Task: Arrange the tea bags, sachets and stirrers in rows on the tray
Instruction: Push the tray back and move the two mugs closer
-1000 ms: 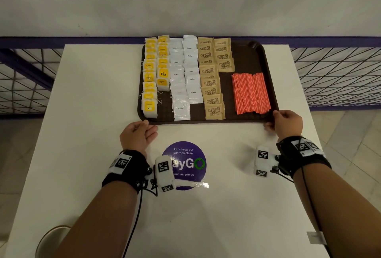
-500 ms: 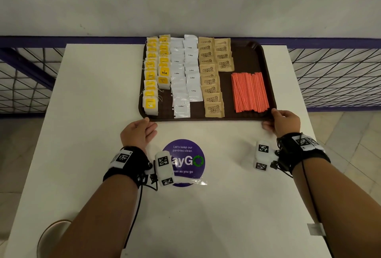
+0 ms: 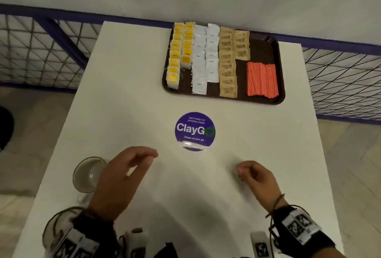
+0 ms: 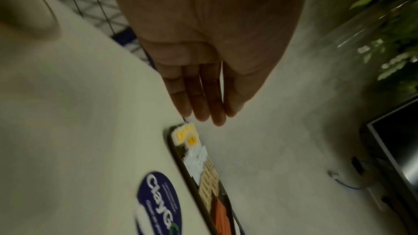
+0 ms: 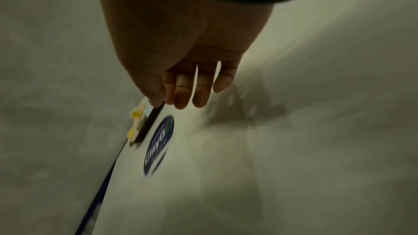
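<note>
hovering near the sticker [image 3: 194, 131], both hands empty: left hand [image 3: 121, 177] loosely open, right hand [image 3: 255, 177] loosely curled; tray [image 3: 266, 51] lies beyond the sticker, rows running away from them.

Both wrist views were motion-blurred. The tray [image 4: 192, 183] ran off the bottom edge in the left wrist view; in the right wrist view only a dark sliver of it [image 5: 150, 122] showed, the rest hidden behind the right hand [image 5: 181, 45]. Sachet print [image 3: 226, 68] was too small to read. Two glasses [image 3: 87, 174] at the counter [image 3: 123, 103] edge were partly hidden behind the left hand [image 3: 121, 177] and its wrist.
</note>
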The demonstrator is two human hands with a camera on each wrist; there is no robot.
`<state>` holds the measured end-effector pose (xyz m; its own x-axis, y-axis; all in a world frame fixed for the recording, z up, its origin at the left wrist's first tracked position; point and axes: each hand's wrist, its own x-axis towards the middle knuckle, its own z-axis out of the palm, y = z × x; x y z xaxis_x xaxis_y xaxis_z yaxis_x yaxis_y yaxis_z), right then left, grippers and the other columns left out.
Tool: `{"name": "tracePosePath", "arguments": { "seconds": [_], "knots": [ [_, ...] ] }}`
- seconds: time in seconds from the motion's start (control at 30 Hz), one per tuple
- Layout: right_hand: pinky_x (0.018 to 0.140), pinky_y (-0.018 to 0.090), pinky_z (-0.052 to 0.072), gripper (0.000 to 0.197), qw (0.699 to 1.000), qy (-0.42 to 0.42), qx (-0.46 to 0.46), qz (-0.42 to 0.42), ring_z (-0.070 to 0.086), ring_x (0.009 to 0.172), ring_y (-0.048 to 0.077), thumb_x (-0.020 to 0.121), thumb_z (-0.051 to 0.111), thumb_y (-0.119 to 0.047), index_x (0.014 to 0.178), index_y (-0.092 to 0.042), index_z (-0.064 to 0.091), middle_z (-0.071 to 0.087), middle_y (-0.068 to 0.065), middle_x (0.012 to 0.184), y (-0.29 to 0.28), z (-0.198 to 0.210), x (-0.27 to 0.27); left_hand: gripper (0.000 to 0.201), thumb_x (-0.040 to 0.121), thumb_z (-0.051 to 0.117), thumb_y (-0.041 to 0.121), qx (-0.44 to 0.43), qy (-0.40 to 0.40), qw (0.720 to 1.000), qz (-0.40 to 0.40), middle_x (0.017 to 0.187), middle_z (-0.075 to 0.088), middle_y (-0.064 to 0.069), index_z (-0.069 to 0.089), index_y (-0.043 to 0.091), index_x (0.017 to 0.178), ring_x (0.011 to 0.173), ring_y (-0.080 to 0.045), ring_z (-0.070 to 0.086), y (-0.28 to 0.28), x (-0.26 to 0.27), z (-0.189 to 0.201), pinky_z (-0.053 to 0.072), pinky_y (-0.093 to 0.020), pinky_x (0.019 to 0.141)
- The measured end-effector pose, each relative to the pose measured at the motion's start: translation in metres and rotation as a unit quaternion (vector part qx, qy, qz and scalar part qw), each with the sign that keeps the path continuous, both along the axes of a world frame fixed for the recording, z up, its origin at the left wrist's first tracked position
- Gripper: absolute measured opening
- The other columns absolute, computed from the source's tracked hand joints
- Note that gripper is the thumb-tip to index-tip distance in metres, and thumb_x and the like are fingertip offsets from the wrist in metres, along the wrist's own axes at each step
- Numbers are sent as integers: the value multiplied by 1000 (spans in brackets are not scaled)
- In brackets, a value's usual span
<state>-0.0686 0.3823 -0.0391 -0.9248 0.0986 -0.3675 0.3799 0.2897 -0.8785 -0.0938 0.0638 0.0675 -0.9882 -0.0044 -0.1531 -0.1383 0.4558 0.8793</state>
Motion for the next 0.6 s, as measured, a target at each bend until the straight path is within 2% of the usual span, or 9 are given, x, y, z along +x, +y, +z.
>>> {"name": "tracePosePath", "arguments": {
  "seconds": [0.07,0.1,0.17,0.23,0.3,0.37,0.43,0.5,0.6],
  "knots": [
    [61,16,41,5,998,-19,15,55,49,61,6,81,70,-19,80,-22,66,65,9,73,-27,-4,18,3,82,67,39,-73,14,997,32,92,62,37,65,41,84,89,17,56,-39,44,6,37,3,77],
    [61,14,40,9,996,-23,23,80,48,61,3,82,69,-15,80,-24,66,65,12,76,-42,-4,23,6,80,63,48,-98,14,993,71,95,62,34,63,45,85,90,14,56,-65,66,3,39,-1,78],
    [64,10,39,7,992,-23,31,119,51,63,0,79,70,-24,79,-28,65,67,9,79,-75,-2,28,21,74,50,58,-123,7,980,154,99,64,17,59,51,92,94,0,58,-112,108,-10,45,-21,86],
    [67,7,38,17,986,0,46,157,54,69,-2,70,62,-44,80,-31,62,67,-1,80,-106,-4,29,36,68,55,66,-126,-34,967,218,106,62,5,56,51,101,97,-7,56,-147,143,-26,46,-19,85],
    [73,9,39,30,977,36,51,205,54,78,-2,69,55,-51,89,-30,63,64,-8,85,-137,-8,26,61,62,71,61,-144,-86,958,233,117,58,-4,52,42,117,103,-18,56,-159,164,-41,46,-20,86],
    [82,14,41,42,963,68,62,254,52,89,-2,72,57,-49,103,-21,65,64,-9,97,-172,-7,19,94,53,83,44,-169,-141,951,216,132,46,-10,39,31,135,116,-28,49,-157,171,-56,44,-39,96],
    [96,21,37,55,939,112,95,312,47,106,2,76,66,-38,123,-11,57,61,2,119,-209,-9,7,114,50,87,38,-142,-183,953,193,141,36,-5,23,31,143,125,-25,41,-154,169,-68,39,-47,102],
    [105,25,26,77,905,145,134,376,37,124,13,74,72,-35,139,-8,39,45,10,140,-245,-11,-7,121,50,89,36,-149,-174,962,147,145,34,-5,17,25,147,129,-22,37,-154,165,-78,36,-41,106],
    [106,40,31,110,877,141,174,426,33,132,26,60,78,-49,147,-24,15,28,1,150,-289,-5,-27,114,58,88,22,-156,-140,973,97,139,37,-7,17,18,148,113,-8,38,-154,161,-83,35,-27,97]
  ]
}}
